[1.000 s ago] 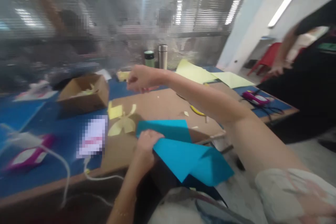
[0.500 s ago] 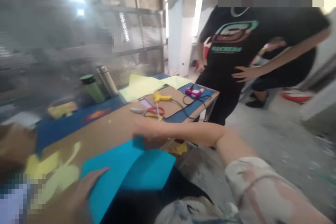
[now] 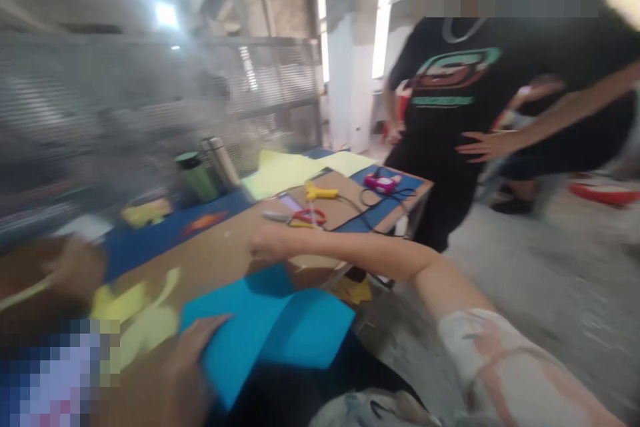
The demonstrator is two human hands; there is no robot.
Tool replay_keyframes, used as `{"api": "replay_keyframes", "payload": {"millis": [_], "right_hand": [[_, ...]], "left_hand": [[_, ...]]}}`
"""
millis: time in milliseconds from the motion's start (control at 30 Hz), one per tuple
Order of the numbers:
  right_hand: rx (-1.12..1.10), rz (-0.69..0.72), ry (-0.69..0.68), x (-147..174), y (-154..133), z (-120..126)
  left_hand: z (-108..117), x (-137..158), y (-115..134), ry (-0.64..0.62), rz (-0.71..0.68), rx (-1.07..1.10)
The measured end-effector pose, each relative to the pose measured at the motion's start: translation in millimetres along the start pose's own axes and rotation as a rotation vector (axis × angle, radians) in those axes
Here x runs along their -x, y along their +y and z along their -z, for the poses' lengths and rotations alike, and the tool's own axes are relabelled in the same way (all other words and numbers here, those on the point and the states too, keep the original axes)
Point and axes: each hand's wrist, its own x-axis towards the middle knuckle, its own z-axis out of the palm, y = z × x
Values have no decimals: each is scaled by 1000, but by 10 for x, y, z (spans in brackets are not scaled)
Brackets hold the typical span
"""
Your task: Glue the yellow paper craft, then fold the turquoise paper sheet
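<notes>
A folded sheet of bright blue paper (image 3: 235, 340) lies partly over the near edge of the table, its right-hand flap hanging above my lap. My left hand (image 3: 193, 353) grips its left side, with the thumb on top and the other fingers mostly hidden. Just beyond the far edge of the paper is my right hand (image 3: 270, 243), curled into a fist and throwing a shadow on the blue. Whatever its fingers may hold is hidden. Past that hand lie red-handled scissors (image 3: 307, 216) and a yellow glue gun (image 3: 320, 193).
A co-worker's hand (image 3: 80, 267) holds a pale yellow strip at the left. Yellow paper pieces (image 3: 150, 330) lie near it. Two bottles, one green (image 3: 197, 177), stand at the back. A purple device (image 3: 381, 182) with a black cord lies right, near a standing person (image 3: 450, 120).
The view has swung slightly, so most things sit further right and lower. My right hand has risen from the far edge of the blue paper. The co-worker's hand with the strip shows more.
</notes>
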Motion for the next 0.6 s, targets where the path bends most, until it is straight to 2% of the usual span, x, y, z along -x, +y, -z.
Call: {"api": "replay_keyframes", "payload": {"millis": [33, 100, 167, 300, 400, 500, 600], "right_hand": [[-26, 44, 17, -155, -54, 52], [-182, 108, 76, -507, -185, 203], [-349, 118, 98, -897, -349, 389], [-636, -14, 272, -1668, -722, 706], [-743, -62, 358, -2062, -897, 826], [-736, -36, 348, -2076, -851, 878], [-577, 141, 265, -1576, -654, 895]], "left_hand": [[25, 59, 141, -9, -1, -2], [46, 76, 389, 74, 20, 22], [45, 22, 558, 47, 61, 38], [23, -22, 672, 34, 160, 64], [-1, 19, 656, 48, 216, 87], [-13, 41, 637, 51, 224, 91], [-15, 26, 642, 15, 184, 79]]}}
